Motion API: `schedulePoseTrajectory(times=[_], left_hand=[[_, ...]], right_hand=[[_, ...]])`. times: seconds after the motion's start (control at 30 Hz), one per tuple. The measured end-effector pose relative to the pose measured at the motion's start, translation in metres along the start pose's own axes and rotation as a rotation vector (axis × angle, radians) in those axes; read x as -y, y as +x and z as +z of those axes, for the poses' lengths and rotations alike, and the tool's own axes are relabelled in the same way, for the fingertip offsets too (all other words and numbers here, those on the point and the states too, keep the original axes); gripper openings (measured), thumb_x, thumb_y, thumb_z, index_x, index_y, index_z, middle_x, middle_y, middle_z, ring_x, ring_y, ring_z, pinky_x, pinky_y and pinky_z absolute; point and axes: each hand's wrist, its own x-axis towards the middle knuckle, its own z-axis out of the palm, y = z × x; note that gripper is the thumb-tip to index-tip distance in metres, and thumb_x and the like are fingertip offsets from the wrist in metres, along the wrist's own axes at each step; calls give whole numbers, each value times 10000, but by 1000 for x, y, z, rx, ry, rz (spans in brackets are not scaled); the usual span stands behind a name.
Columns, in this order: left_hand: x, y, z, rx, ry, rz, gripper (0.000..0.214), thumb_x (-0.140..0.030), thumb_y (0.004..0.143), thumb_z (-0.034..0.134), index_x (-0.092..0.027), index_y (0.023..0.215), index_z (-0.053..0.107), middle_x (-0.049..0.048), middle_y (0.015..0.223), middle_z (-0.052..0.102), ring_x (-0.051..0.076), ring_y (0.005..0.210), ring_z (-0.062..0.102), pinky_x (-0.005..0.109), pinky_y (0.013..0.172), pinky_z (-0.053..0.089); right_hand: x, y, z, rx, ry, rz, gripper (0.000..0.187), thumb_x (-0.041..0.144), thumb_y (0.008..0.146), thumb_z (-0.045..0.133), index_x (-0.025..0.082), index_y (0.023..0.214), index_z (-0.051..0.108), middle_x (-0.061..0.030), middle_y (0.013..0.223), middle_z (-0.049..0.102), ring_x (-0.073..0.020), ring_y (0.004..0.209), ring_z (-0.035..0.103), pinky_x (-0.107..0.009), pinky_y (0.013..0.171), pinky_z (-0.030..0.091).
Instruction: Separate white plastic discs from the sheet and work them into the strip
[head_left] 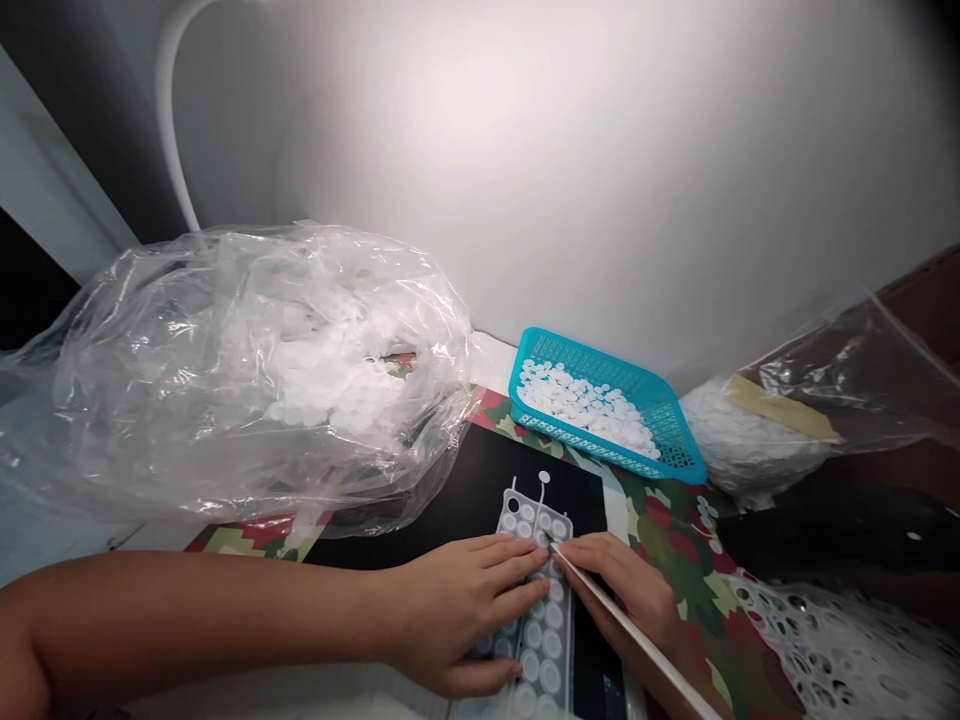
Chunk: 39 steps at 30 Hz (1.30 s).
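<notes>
Progress, left to right: beyond the left grip (465, 605), the clear bag (150, 370) holds a mass of white discs (330, 370). Beneath the left grip, the translucent sheet (525, 501) carries rows of round pieces (553, 614); its far-left corner shows a dark round hole (513, 505), and the rows under that grip are hidden. Beyond the right grip (630, 580), the blue basket (675, 425) holds many loose pieces (585, 405). To the right of that grip lies perforated white material (847, 640). Judged from this, work is partway and much loose stock is left; no finished count can be told.

Grip, left to right: the left grip lies flat on the sheet, fingers slightly spread, pinching nothing visible. The right grip pinches a long white tool (622, 620), its dark tip just beside the left fingertips; tip contact cannot be told. The black mat (465, 490) separates sheet and patterned tabletop (652, 535) below both grips
</notes>
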Motion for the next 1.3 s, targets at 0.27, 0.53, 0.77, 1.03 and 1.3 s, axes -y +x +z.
schedulePoseTrajectory(times=[0.27, 0.53, 0.77, 1.03, 1.3], left_hand=[[-1, -1, 2, -8, 25, 12, 636, -373, 879, 436, -8, 1392, 345, 220, 1477, 300, 314, 1363, 303, 413, 1140, 246], [-1, 0, 5, -51, 31, 34, 619, -362, 877, 447, -11, 1380, 362, 228, 1457, 335, 318, 1343, 341, 428, 1138, 256], [1, -1, 8, -50, 21, 3, 634, -387, 870, 449, -28, 1385, 362, 212, 1462, 338, 300, 1347, 339, 404, 1145, 240], [0, -1, 7, -43, 22, 2, 608, -385, 885, 414, -24, 1373, 378, 209, 1455, 352, 303, 1343, 345, 416, 1133, 259], [0, -1, 8, -25, 35, 2, 612, -396, 891, 393, -21, 1374, 377, 208, 1466, 332, 297, 1356, 320, 406, 1144, 227]], right_hand=[[-1, -2, 0, -7, -233, -111, 236, 71, 861, 531, 173, 1038, 650, -81, 893, 717, -203, 816, 668, -301, 725, 547], [-5, -2, 7, -88, -327, 49, 242, 88, 880, 520, 202, 1045, 655, -70, 919, 714, -202, 824, 669, -301, 753, 516], [2, 3, -3, -106, 49, 343, 98, 246, 861, 610, 215, 780, 655, -13, 718, 691, -156, 636, 660, -235, 590, 525], [-27, 12, 8, -198, -59, 272, 77, 250, 876, 578, 208, 863, 642, -85, 1012, 681, -222, 940, 663, -362, 823, 537], [-39, 23, 16, -39, -40, 177, 100, 238, 902, 551, 235, 956, 636, -70, 1159, 664, -224, 1072, 623, -393, 884, 529]])
